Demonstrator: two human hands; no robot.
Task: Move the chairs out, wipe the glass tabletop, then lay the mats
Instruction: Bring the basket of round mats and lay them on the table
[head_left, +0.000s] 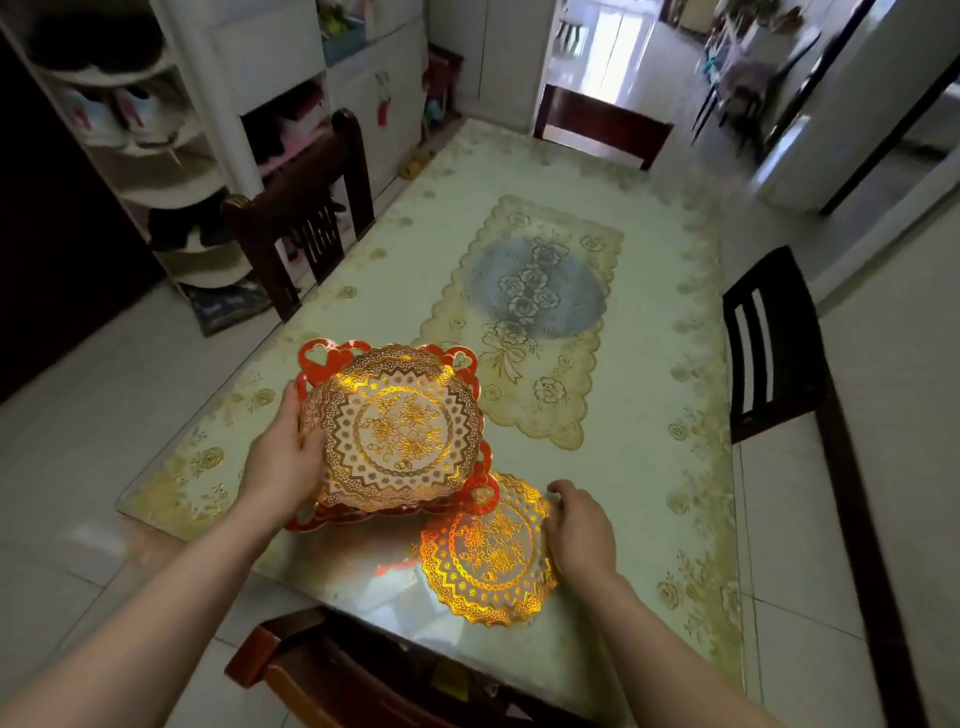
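Observation:
My left hand grips the left edge of a stack of round gold-patterned mats, with red heart-edged mats under it, held tilted just above the near part of the glass tabletop. One round gold mat lies flat on the glass near the front edge. My right hand rests at that mat's right rim, fingers curled on its edge. A long lace runner lies in the middle of the table.
Dark wooden chairs stand around the table: one at the left, one at the far end, one at the right and one at the near edge. White shelves stand at the left. An open doorway lies beyond.

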